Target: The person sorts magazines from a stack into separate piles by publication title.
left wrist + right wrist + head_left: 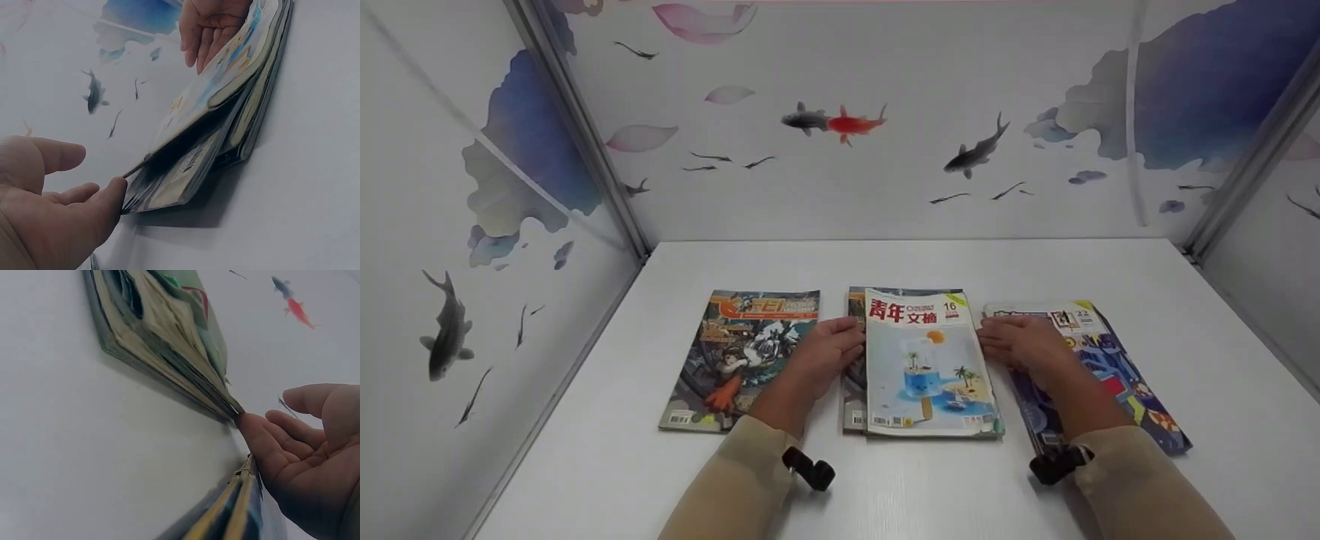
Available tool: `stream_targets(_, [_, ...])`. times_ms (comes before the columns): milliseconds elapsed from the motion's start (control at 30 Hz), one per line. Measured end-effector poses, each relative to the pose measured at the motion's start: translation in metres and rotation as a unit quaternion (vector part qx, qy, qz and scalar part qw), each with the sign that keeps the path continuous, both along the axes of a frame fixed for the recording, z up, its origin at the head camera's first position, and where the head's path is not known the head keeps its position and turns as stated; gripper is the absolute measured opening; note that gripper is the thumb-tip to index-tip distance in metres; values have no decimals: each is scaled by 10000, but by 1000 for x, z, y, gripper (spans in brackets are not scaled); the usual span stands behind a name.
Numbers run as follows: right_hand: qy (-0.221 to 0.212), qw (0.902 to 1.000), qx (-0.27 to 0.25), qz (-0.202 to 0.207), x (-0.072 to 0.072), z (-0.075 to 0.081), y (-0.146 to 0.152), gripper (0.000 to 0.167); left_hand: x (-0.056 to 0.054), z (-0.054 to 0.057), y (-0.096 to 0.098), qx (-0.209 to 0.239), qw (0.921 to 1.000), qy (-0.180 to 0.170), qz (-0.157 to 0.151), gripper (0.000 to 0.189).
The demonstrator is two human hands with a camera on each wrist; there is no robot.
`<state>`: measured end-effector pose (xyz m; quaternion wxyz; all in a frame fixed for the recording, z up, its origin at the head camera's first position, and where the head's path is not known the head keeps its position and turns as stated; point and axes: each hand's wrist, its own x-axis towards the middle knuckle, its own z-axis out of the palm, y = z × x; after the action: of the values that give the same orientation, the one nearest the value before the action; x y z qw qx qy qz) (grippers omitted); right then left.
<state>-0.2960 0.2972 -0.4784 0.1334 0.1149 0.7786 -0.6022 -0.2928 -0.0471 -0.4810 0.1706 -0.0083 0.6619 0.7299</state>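
"What surrounds the work?"
"On the table (930, 495), an orange-titled magazine (735, 375) lies toward the left edge, partly hidden by my left arm (727, 480). Toward the right edge, a blue magazine (1125, 367) sits partly beneath my right hand (1024, 345), crowding it."
"Hands?"
"Right and left hand (821, 356) loosely open, gripping nothing; fingertips touch opposite sides of the mid-table pile (152, 343)."
"Appearance?"
"White magazine (900, 360) on top: red title, beach picture. Darker lower magazine (855, 405) shows at its left."
"Orientation?"
"Title toward the far edge; long axis near-to-far."
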Motion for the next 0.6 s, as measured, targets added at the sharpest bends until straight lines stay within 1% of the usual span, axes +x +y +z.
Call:
stream_targets(167, [-10,10000,20,-48,0,0,1,62,0,-3,3,-298,9990,292,-163,58])
stream_targets(267, [0,10000,5,-69,1,-1,2,62,2,-3,5,-396,9979,417,-291,66])
stream_targets(433, [49,10000,-34,-53,1,-1,2,61,4,-2,10,-492,9972,409,-394,79])
stream_targets(600, [123,9999,12,-1,3,1,0,60,5,-3,11,-449,9979,367,-291,73])
